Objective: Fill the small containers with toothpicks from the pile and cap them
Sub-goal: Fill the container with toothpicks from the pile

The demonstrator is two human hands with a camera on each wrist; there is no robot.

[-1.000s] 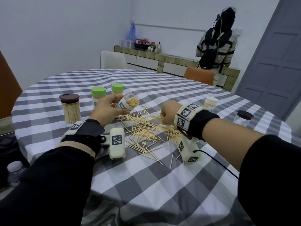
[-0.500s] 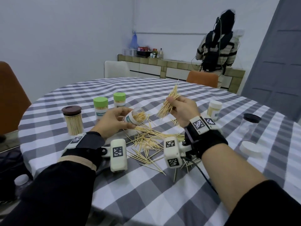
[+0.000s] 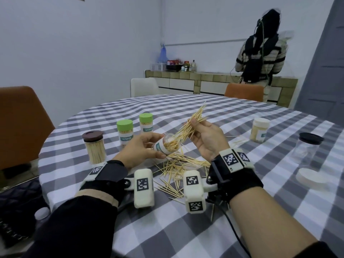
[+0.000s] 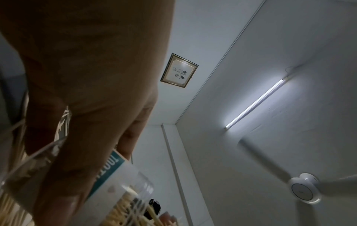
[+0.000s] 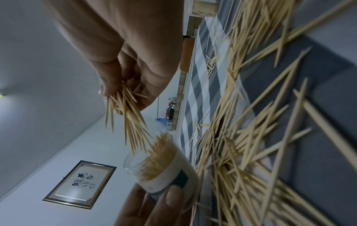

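My left hand grips a small clear toothpick container with a teal label, tilted with its open mouth toward the right and partly filled. My right hand pinches a bundle of toothpicks whose lower tips reach the container's mouth. In the right wrist view the bundle points down into the container. In the left wrist view my fingers wrap the container. A loose pile of toothpicks lies on the checked tablecloth below both hands.
Two green-capped containers and a brown-lidded jar stand at the left. A white-capped container, an empty black-lidded jar and a loose white cap sit at the right. A person stands at the far counter.
My right hand lifted a bundle of toothpicks off the pile and brought its tips to the container's mouth. The left hand raised the container slightly.
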